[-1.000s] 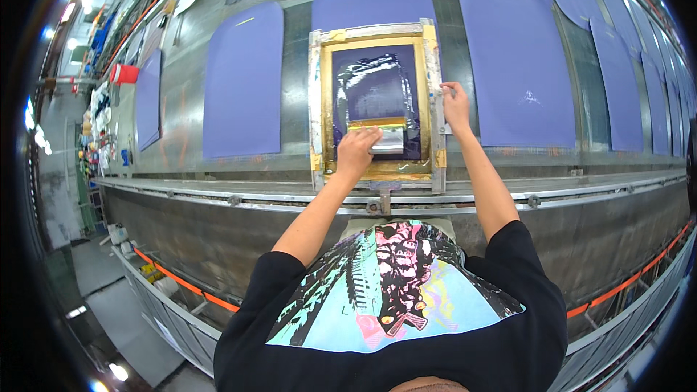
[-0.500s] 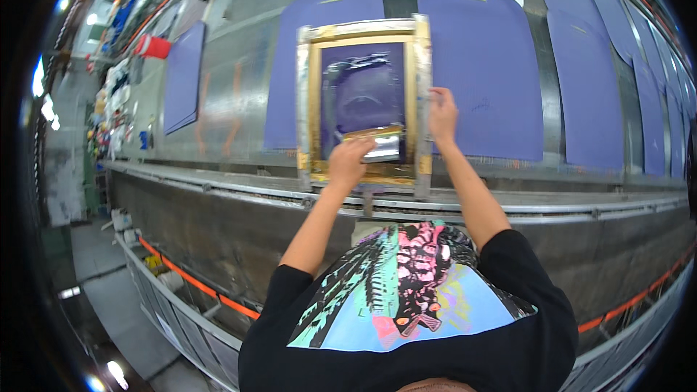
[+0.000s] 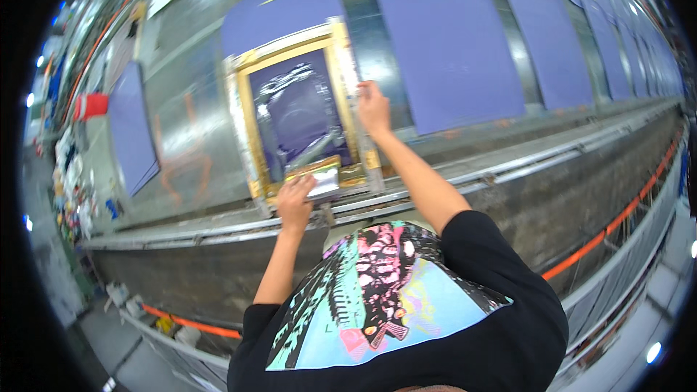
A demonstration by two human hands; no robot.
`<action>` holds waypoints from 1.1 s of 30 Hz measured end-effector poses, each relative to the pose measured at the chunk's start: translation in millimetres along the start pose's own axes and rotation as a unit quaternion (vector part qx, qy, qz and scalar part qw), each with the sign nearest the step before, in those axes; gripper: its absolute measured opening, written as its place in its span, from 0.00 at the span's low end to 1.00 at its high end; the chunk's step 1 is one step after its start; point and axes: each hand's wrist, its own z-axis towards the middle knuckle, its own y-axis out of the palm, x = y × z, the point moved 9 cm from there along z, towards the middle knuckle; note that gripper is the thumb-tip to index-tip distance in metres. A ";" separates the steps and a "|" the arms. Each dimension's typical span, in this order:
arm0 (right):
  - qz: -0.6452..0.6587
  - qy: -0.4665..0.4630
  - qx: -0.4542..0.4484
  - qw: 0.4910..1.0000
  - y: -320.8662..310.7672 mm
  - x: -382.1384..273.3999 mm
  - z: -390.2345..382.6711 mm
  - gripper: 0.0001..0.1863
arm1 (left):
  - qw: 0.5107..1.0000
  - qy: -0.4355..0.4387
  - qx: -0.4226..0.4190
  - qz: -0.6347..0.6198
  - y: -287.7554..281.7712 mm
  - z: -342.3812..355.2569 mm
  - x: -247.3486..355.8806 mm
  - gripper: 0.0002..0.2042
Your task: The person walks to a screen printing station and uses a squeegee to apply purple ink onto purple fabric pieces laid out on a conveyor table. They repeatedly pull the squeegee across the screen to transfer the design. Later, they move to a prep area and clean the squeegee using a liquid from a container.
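A screen-printing frame [image 3: 239,112], wooden with taped edges, lies over one of the purple fabric panels [image 3: 279,7]. Its mesh shows glossy wet streaks around a dark middle. My left hand [image 3: 294,202] is closed on a squeegee [image 3: 324,180] with a shiny metallic face, at the frame's near end. On the frame's right rail my right hand [image 3: 374,109] grips the outer edge, fingers bent round it. The panel's lower part is hidden under the frame.
More purple panels [image 3: 450,43] lie in a row to the right along the long table [image 3: 192,51]. A folded purple stack [image 3: 131,131] and a red container [image 3: 91,107] are at the left. A metal rail [image 3: 428,199] runs along the near edge.
The frame has shifted left over the panel, with my right hand still on its rail. My left hand and the squeegee have come nearer to the frame's near end. The view has turned.
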 end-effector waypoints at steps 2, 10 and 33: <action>-0.004 -0.029 0.010 1.000 -6.7 -5.9 1.8 0.11 | 0.999 0.022 0.020 0.028 -2.1 16.4 4.2 0.26; -0.008 -0.007 -0.012 1.000 -22.3 -5.7 6.2 0.10 | 0.986 -0.152 -0.049 -0.056 -5.5 216.4 -93.2 0.21; -0.004 0.009 -0.011 1.000 -47.6 2.1 3.7 0.10 | 0.997 0.016 0.057 0.053 7.2 106.6 1.4 0.22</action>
